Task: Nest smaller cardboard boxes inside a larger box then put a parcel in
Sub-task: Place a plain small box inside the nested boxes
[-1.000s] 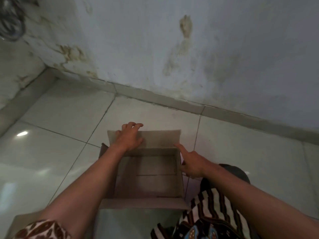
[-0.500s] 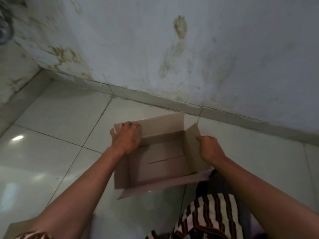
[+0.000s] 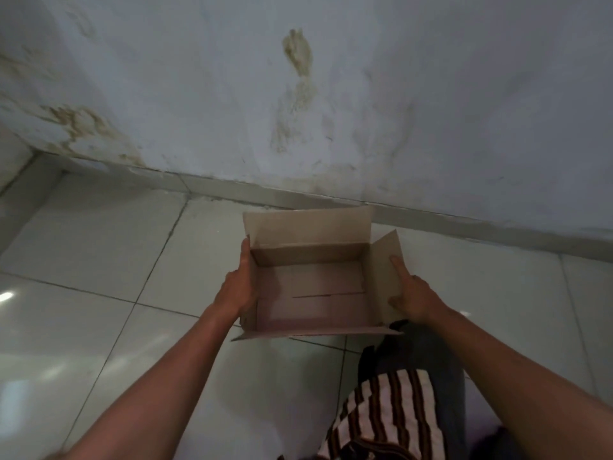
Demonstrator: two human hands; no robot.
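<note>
An open brown cardboard box (image 3: 311, 287) is held above the white tiled floor, near the wall. Its flaps stand out on all sides and its inside shows only the taped bottom seam. My left hand (image 3: 237, 287) grips the box's left wall, thumb along the rim. My right hand (image 3: 411, 293) presses on the right flap, fingers spread over it. No other box and no parcel is in view.
A stained pale wall (image 3: 331, 94) with a skirting strip runs behind the box. Glossy white floor tiles (image 3: 83, 310) stretch to the left. My knee in dark trousers and a striped cloth (image 3: 391, 410) lie at the lower right.
The box has swung level and moved right and farther from me. My left hand slid from the back flap to the left wall. My right hand moved onto the right flap.
</note>
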